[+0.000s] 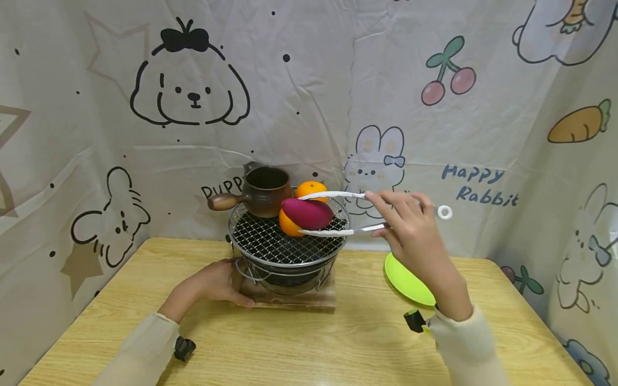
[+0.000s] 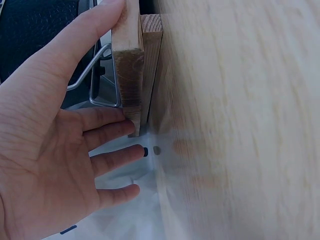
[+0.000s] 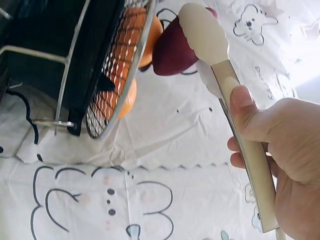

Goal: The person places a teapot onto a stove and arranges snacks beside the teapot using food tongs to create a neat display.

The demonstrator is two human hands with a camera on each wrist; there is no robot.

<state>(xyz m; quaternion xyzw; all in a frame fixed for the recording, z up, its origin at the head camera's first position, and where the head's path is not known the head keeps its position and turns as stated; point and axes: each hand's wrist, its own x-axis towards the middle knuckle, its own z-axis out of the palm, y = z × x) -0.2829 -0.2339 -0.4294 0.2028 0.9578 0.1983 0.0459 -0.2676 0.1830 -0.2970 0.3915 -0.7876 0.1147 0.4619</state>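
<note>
In the head view my right hand (image 1: pixel 410 228) grips white-tipped tongs (image 1: pixel 333 232). Between the tong tips is a purple sweet potato (image 1: pixel 309 214), lifted off the mesh in the right wrist view. One orange (image 1: pixel 291 225) lies partly hidden below it, another orange (image 1: pixel 311 188) behind. Both oranges sit on the round wire mesh (image 1: pixel 260 236) of a small tabletop grill (image 1: pixel 289 276). My left hand (image 1: pixel 212 284) holds the left end of the wooden board (image 1: pixel 299 304) under the grill. Its thumb lies along the front, and two fingertips touch the board's end in the left wrist view.
A brown clay pot (image 1: pixel 265 190) with a wooden side handle (image 1: pixel 225 201) stands on the back left of the mesh. Right of the grill, a green plate (image 1: pixel 407 281) lies on the wooden table (image 1: pixel 309 348), partly behind my right forearm. A printed cloth (image 1: pixel 309 91) hangs close behind.
</note>
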